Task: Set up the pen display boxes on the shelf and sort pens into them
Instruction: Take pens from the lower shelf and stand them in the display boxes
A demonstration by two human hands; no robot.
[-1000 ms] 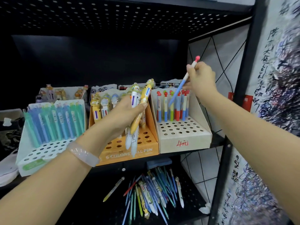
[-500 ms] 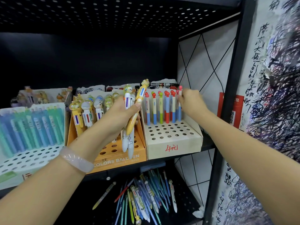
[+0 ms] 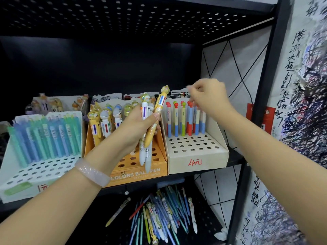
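Observation:
My left hand (image 3: 132, 128) grips a few cartoon-topped pens (image 3: 146, 152), white and yellow, in front of the orange display box (image 3: 138, 174), whose back rows hold similar pens (image 3: 106, 121). My right hand (image 3: 208, 98) hovers above the back row of the cream display box (image 3: 196, 161). Its fingers are loosely curled and blurred, and nothing shows in them. Several red-topped pens (image 3: 184, 121) stand in that box's rear holes. At the left, a white and green box (image 3: 35, 174) holds several pastel blue and green pens (image 3: 49, 135).
A pile of loose pens (image 3: 159, 214) lies on the lower perforated shelf. More boxes of figure pens (image 3: 58, 103) stand at the back. A black shelf post (image 3: 265, 85) and a scribbled paper wall (image 3: 304, 85) close off the right side.
My right hand put the blue, red-topped pen into the cream box's back row, let go and lifted up. My left hand kept its hold on the cartoon pens.

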